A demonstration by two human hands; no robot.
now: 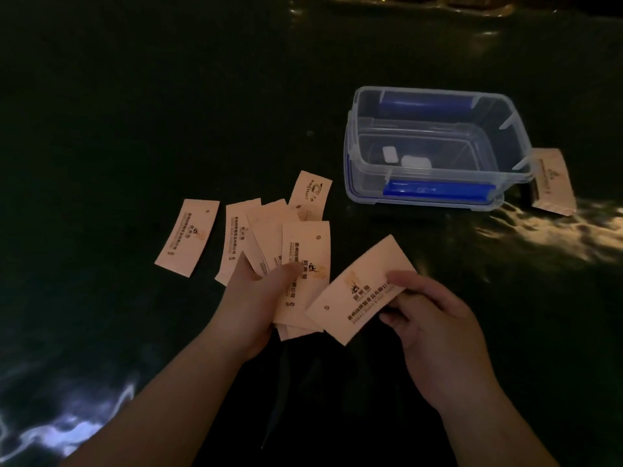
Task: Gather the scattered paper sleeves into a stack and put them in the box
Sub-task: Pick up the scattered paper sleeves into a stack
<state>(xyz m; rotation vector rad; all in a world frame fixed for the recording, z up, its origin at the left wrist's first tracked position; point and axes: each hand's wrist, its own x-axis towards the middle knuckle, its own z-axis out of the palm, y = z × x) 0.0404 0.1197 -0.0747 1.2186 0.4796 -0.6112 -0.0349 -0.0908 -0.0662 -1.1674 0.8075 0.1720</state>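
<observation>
My left hand (256, 298) grips a small stack of pale printed paper sleeves (305, 264), thumb on top. My right hand (428, 318) pinches a single sleeve (357, 291) just right of that stack, tilted. Several more sleeves lie on the dark table: one alone at the left (187, 237), overlapping ones (241, 230) behind my left hand, one (310, 195) farther back. Another sleeve (553, 182) lies right of the clear plastic box (350, 156), which stands open at the back right with blue clip handles.
The table is covered by a dark glossy sheet (135, 112) with light glare at the front left and right. Two small white items (416, 161) lie inside the box. The scene is dim.
</observation>
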